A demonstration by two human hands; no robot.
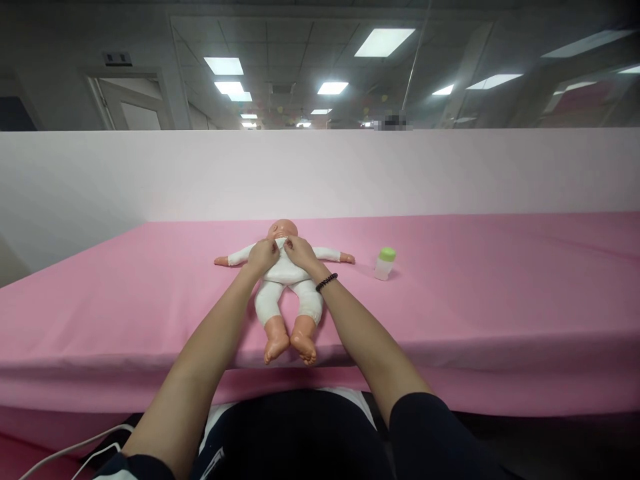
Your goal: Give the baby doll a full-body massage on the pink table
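Observation:
A baby doll (pixel 286 272) lies on its back on the pink cloth, arms spread wide, its bare feet toward me. Its body, arms and upper legs are covered in white fabric. My left hand (pixel 264 256) is closed in a pinch at the white fabric of the doll's upper chest, just below the neck. On the other side of the chest, my right hand (pixel 299 253) pinches the same fabric near the collar. The fingertips partly hide what they grip. A small bottle (pixel 385 265) with a green cap stands upright to the right of the doll.
Pink cloth (pixel 480 287) covers the table and hangs over its front edge. Behind it rises a low white partition (pixel 320 175) with glass above. White cables (pixel 75 448) run at the lower left.

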